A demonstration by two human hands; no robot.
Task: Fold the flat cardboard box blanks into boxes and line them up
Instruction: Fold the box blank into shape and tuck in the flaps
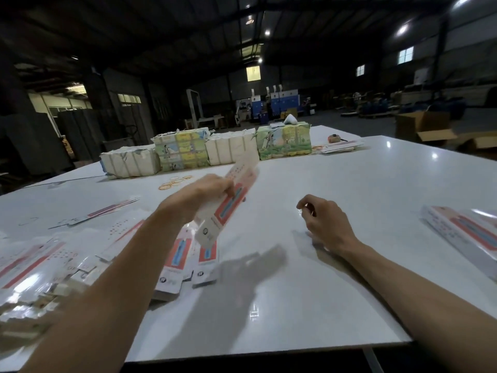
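L hand (207, 189) grips long flat white-red cardboard box blank (228, 203), lifted over glossy white table (363, 184), prob. to start folding; R hand (324, 220) at its 3 o'clock, loosely curled, empty, ready

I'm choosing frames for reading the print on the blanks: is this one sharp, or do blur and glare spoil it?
Head view: the box blank in the left hand is motion-blurred, print unreadable; head view, lower left: the pile of blanks is smeared too; head view: lamp glare dots the glossy table, the hall behind is dark.
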